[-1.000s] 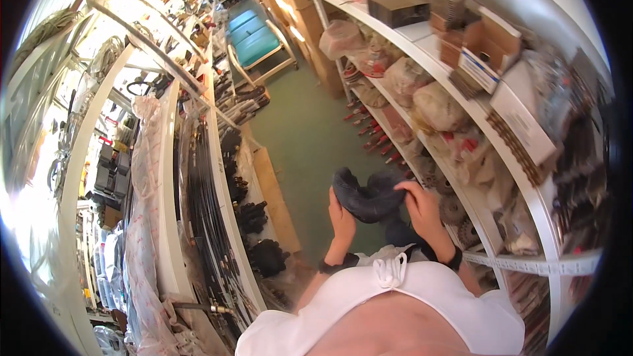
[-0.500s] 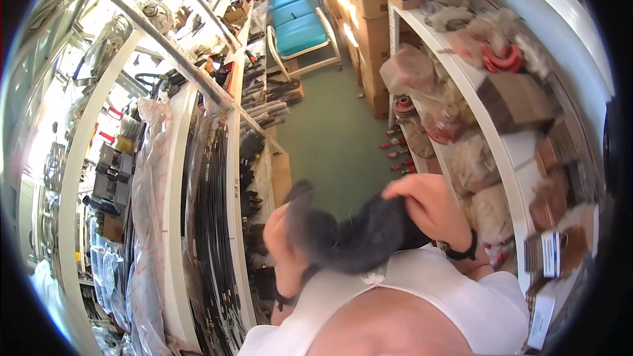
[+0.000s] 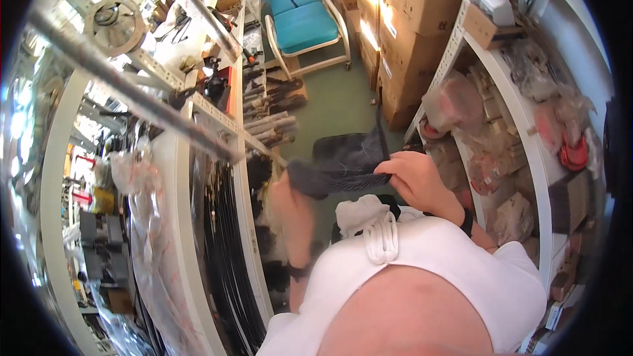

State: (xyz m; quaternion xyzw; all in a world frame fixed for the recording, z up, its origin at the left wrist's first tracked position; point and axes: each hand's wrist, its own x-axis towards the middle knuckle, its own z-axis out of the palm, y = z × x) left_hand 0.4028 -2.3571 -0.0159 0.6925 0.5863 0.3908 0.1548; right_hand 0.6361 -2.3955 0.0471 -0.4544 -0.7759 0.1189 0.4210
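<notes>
A black cloth piece (image 3: 349,153) with a ribbed lower edge is stretched between my two hands in front of my white top. A thin dark strip rises from its right end. My right hand (image 3: 422,181) pinches the cloth's right edge between thumb and fingers. At the other end, my left hand (image 3: 290,194) is closed on the cloth, smeared by motion and with its fingers partly covered by the fabric. What kind of cloth article it is cannot be made out. Each wrist wears a dark band.
Shelving with black cables (image 3: 237,250) and plastic-wrapped parts flanks my left. Shelves with bagged parts (image 3: 455,102) and a red ring-shaped part (image 3: 573,153) line my right. Cardboard boxes (image 3: 415,46) stack beyond them. A teal folding chair (image 3: 300,23) stands on the green floor ahead.
The bunched black cloth has been spread out and raised away from my chest, uncovering white gathered fabric there. Both hands moved with it, and the view has shifted.
</notes>
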